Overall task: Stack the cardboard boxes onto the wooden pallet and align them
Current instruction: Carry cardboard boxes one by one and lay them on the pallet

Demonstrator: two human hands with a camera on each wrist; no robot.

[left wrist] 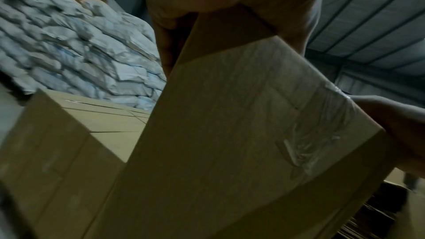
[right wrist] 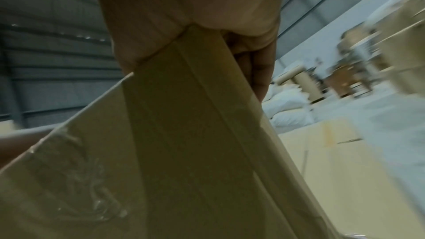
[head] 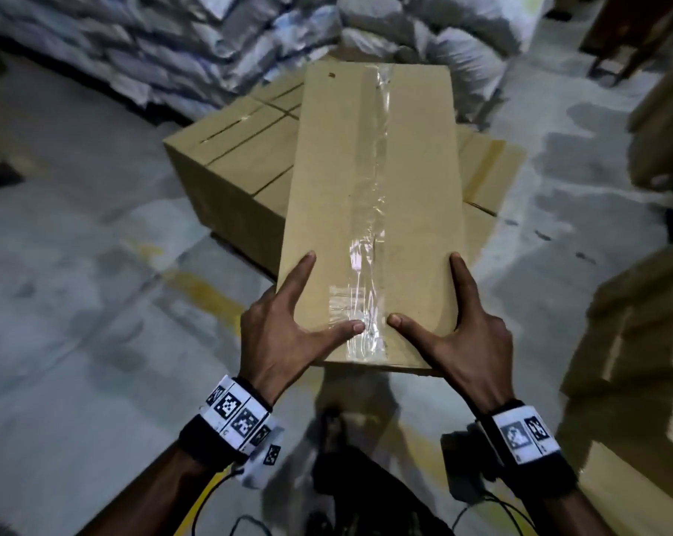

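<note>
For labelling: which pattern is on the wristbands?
Black-and-white square markers on the wristbands, clearest in head view.

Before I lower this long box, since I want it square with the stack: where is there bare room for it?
The tops of the stacked boxes left of the held long box lie bare, and a smaller patch shows at its right. Sacks crowd behind; loose cartons crowd the floor at right.

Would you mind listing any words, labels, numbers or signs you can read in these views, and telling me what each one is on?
No readable text in any view.
Held cardboard box: plain, with clear tape; one small dark mark near its far end, too small to read.
Stacked boxes behind it: no print visible.
Wristbands on the left hand and right hand: black-and-white coded squares, not words.
White sacks: too blurred to read.
</note>
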